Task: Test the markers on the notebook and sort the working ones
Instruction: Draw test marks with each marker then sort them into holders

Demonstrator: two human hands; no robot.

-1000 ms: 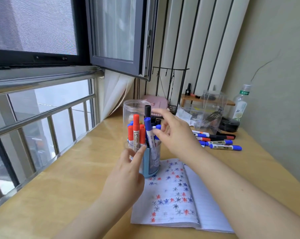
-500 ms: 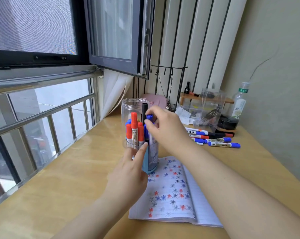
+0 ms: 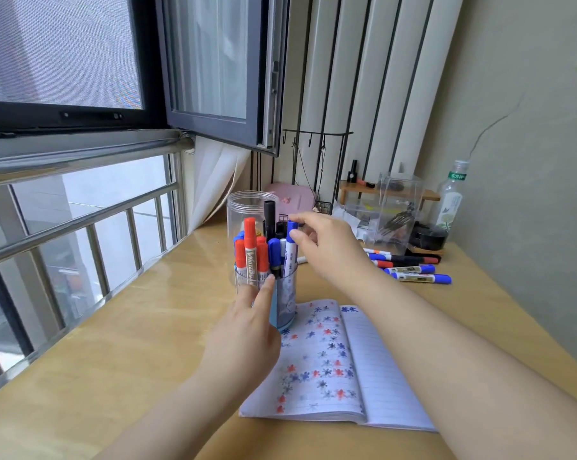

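head view looks down on a wooden desk [image 3: 121,353] beside a barred window. a clear cup [image 3: 285,295] stands near the middle of the desk, packed with upright markers: red-capped ones [image 3: 251,250] at its left side, blue-capped ones to the right of them, and a black marker [image 3: 269,215] rising tallest at the back. the left hand [image 3: 244,330] rests against the near wall of the cup, its fingers spread and lying flat on the plastic, fingertips reaching up to the rim; it steadies the cup rather than closing round it. the right hand [image 3: 327,247] reaches in from the right, and its thumb and forefinger pinch the cap end of a blue-capped marker [image 3: 291,249] that stands at the cup's right side, white barrel down inside the cup. whether that marker is lifted off the bottom i cannot tell.

an open notebook [image 3: 333,360] lies flat on the desk just in front of the cup, its far left corner touching or tucked under the cup's base. its left page is covered with small red, blue and dark star-shaped scribbles; the right page is lined and mostly bare, partly hidden by the right forearm.

behind the cup stands a taller clear jar [image 3: 244,210]. to the right, well apart from the cup, a loose group of markers [image 3: 410,265] lies on the desk with blue, red and black caps. farther back sit a clear plastic box [image 3: 396,207] and a water bottle [image 3: 451,200].
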